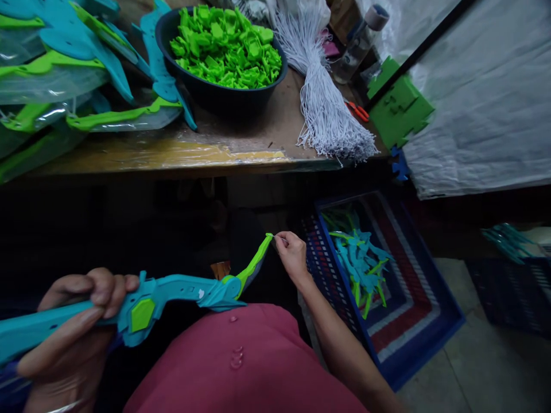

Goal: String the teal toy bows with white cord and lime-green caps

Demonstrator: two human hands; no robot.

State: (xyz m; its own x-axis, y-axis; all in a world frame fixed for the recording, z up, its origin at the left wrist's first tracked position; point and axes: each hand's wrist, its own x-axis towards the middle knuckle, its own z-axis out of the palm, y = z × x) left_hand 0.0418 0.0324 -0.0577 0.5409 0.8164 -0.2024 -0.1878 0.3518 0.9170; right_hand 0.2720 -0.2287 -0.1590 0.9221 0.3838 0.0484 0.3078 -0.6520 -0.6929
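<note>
My left hand [90, 321] is wrapped round the turquoise body of a plastic toy bow [178, 288], which lies across my lap with a green hexagonal piece set in its middle. The bow's green limb [256, 261] slants up to the right. At its tip, my right hand [293, 255] pinches a thin white string [280, 237] between thumb and fingers; most of the string is hidden. The bow's left end runs out of view.
On the bench [206, 152] stand a dark bowl [224, 94] of small green parts, a bundle of white strings [321, 97], orange-handled scissors [358, 111] and piled turquoise-green bows [73, 34]. A blue basket [424, 338] holding similar pieces [359, 258] sits on the floor at right.
</note>
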